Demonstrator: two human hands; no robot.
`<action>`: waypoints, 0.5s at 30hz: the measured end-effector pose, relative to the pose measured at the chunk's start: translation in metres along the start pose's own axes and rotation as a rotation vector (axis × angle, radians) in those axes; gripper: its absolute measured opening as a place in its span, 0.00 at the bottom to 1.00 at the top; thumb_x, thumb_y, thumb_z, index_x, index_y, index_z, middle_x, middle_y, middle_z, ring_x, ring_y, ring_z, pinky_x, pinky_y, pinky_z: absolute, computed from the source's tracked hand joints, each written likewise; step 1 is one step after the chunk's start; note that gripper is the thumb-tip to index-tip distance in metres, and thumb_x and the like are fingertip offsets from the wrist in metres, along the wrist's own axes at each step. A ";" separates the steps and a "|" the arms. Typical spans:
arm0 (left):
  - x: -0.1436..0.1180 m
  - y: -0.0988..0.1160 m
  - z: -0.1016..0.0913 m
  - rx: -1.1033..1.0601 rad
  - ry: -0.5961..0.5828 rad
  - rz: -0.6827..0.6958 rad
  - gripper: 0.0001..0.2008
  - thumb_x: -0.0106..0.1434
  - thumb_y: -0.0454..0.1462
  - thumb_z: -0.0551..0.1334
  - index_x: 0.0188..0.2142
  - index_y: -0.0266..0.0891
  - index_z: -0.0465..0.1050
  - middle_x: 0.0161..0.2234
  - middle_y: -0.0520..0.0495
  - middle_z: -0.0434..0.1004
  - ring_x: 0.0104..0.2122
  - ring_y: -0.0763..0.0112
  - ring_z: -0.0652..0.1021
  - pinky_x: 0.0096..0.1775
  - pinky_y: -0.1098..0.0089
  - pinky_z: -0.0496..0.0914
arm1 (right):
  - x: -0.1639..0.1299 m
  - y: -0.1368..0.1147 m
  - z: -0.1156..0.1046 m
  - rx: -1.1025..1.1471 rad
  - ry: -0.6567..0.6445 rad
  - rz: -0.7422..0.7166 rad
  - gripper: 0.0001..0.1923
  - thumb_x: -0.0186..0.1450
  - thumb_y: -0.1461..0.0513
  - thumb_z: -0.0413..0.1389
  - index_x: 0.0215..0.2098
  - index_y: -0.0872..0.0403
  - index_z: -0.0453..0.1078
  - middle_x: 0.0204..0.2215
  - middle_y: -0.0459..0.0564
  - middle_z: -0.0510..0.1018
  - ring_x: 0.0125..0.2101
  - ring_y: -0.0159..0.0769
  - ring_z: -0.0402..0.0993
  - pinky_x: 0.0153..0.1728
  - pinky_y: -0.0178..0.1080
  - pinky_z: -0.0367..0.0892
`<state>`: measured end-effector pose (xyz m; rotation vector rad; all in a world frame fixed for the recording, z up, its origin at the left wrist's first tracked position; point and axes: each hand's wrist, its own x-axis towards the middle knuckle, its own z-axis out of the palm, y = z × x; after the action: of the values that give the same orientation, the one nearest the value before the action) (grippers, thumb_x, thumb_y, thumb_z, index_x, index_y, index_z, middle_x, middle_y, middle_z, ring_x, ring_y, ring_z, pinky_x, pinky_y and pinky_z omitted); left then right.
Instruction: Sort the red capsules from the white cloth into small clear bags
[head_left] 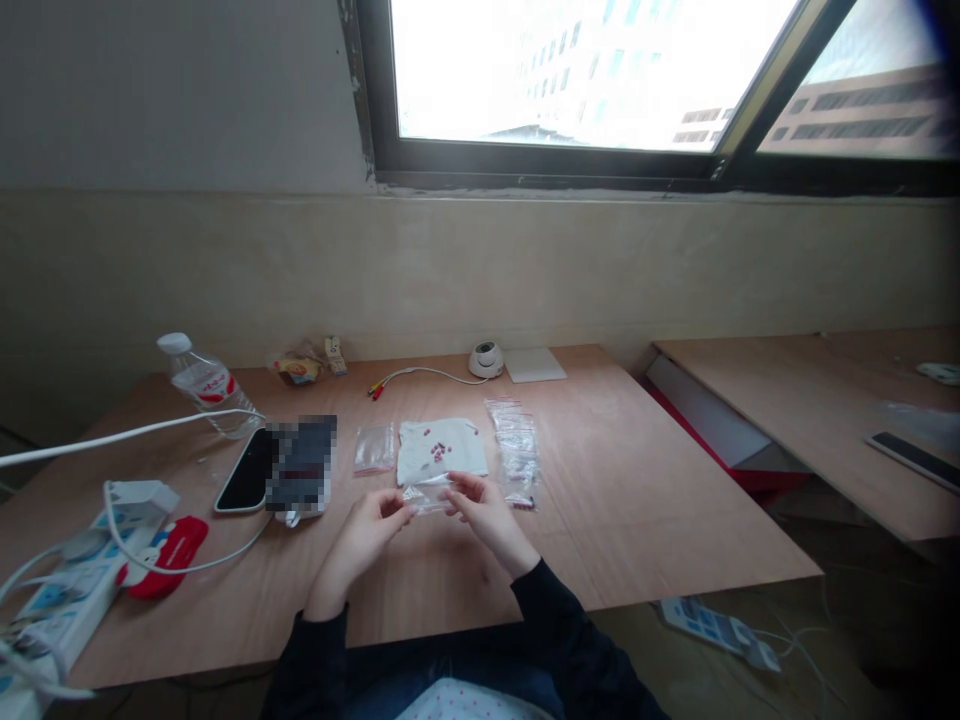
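Both my hands hold one small clear plastic bag (426, 496) just above the wooden table (637, 500). My left hand (365, 535) pinches its left edge and my right hand (480, 508) pinches its right edge. Right behind the bag lies a white sheet (442, 462) with several small red pieces (436, 450) on it. A single clear bag (374, 448) lies to the left of the sheet. A row of several clear bags (514, 450) lies to its right.
Left of my hands lie a black phone (245, 472), a blurred dark item (304, 465), a red object (161, 560) and a white power strip (67, 590) with cables. A water bottle (202, 385) lies at the back left. A small white camera (486, 359) and a white pad (534, 365) sit at the back.
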<state>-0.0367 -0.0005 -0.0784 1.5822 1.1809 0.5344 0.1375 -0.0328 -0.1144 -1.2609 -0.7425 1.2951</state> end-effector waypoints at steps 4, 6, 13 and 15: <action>0.002 -0.003 -0.006 0.010 0.125 0.052 0.13 0.52 0.44 0.62 0.28 0.35 0.72 0.24 0.50 0.73 0.27 0.68 0.73 0.31 0.71 0.64 | 0.010 -0.004 0.003 -0.079 -0.036 -0.028 0.21 0.48 0.59 0.60 0.40 0.59 0.70 0.22 0.46 0.75 0.21 0.31 0.71 0.22 0.33 0.63; 0.007 -0.007 -0.008 -0.032 0.204 0.060 0.16 0.51 0.42 0.63 0.37 0.35 0.72 0.28 0.48 0.76 0.30 0.66 0.75 0.34 0.69 0.67 | 0.016 -0.008 0.006 -0.133 -0.064 -0.041 0.19 0.49 0.61 0.59 0.40 0.59 0.69 0.21 0.45 0.74 0.20 0.30 0.70 0.22 0.32 0.63; 0.032 -0.012 -0.020 -0.018 0.432 0.098 0.25 0.53 0.37 0.62 0.51 0.32 0.65 0.40 0.39 0.76 0.39 0.63 0.77 0.43 0.63 0.70 | 0.042 -0.020 0.033 -0.333 -0.084 -0.118 0.17 0.54 0.68 0.52 0.43 0.60 0.67 0.23 0.45 0.74 0.20 0.28 0.71 0.23 0.31 0.67; 0.040 -0.008 -0.025 0.008 0.486 0.109 0.25 0.54 0.34 0.61 0.52 0.31 0.64 0.45 0.36 0.74 0.42 0.61 0.77 0.45 0.63 0.70 | 0.053 -0.020 0.043 -0.365 -0.079 -0.118 0.18 0.54 0.69 0.51 0.44 0.60 0.67 0.23 0.46 0.74 0.20 0.29 0.71 0.22 0.31 0.66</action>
<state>-0.0435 0.0457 -0.0855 1.5765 1.4564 1.0280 0.1131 0.0318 -0.0977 -1.4349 -1.1304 1.1507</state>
